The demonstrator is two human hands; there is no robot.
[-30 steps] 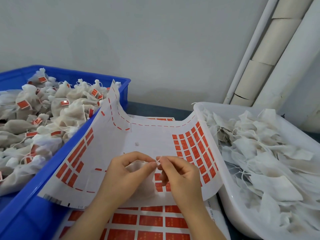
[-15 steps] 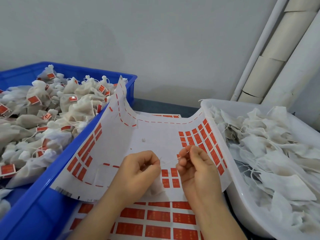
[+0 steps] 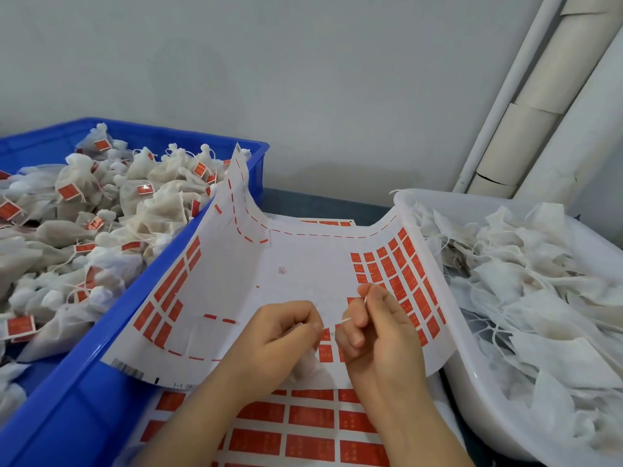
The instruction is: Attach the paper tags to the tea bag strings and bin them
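Holding a short run of string between both hands, tags just to the right

The string (image 3: pixel 338 322) lies nearly level between the two hands, its long axis running left to right and rising slightly toward the right. The left hand (image 3: pixel 283 335) has its fingers curled in, pinching the string at its left end. The tea bag (image 3: pixel 305 367) hangs just below that hand, pale, blurred and partly hidden by the palm. The right hand (image 3: pixel 384 335) is curled too, with thumb and forefinger pinching the string. The free end seems to turn upward past the fingertips, though it is too thin to be sure. Whether a tag is already on it cannot be told.

Both hands hover over the curled sheet (image 3: pixel 296 264), which bridges the gap between the two containers. Its remaining red tags (image 3: pixel 399 281) sit in columns just up and to the right of the right hand, so that hand is the nearer one for peeling the next tag. The string's free end already points that way.

Once tagged, the bag must go the opposite way. The blue bin (image 3: pixel 77 392) of finished bags lies to the left, on the left hand's side. The white tub (image 3: pixel 468 382) of untagged bags sits to the right. A lower sheet (image 3: pixel 303 423) of larger tags lies flat beneath the wrists.
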